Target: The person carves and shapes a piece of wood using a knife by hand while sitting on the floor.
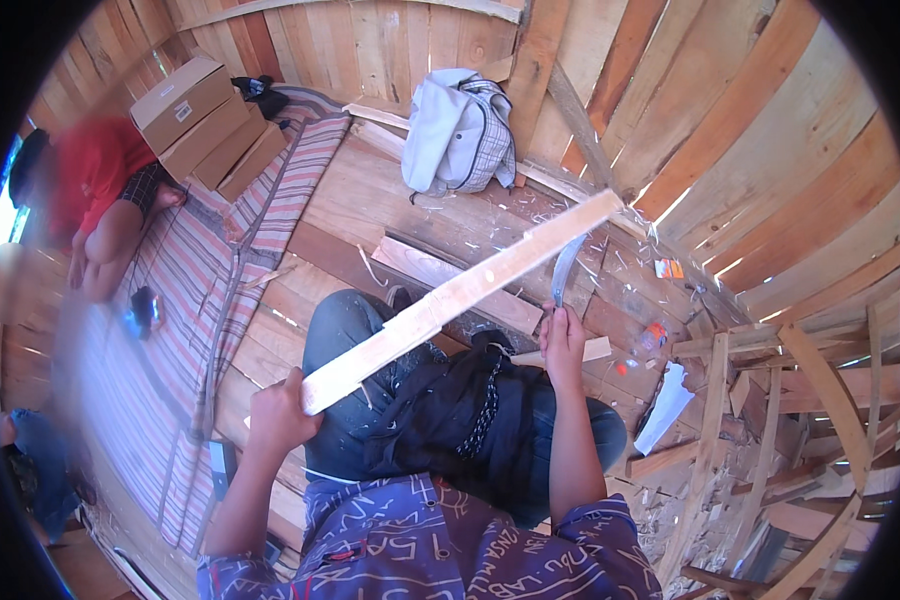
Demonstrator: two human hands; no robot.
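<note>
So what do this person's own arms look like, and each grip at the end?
They are human arms. The left sleeve and right sleeve are dark bluish-purple with pale, lettering-like print, and both leave the forearms bare. The left grip and right grip are ordinary hands, with no gloves, watch or cables visible.

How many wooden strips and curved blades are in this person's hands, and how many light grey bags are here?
Wooden strip, in the left hand: 1
Curved blade, in the right hand: 1
Light grey bag: 1
Total: 3
</note>
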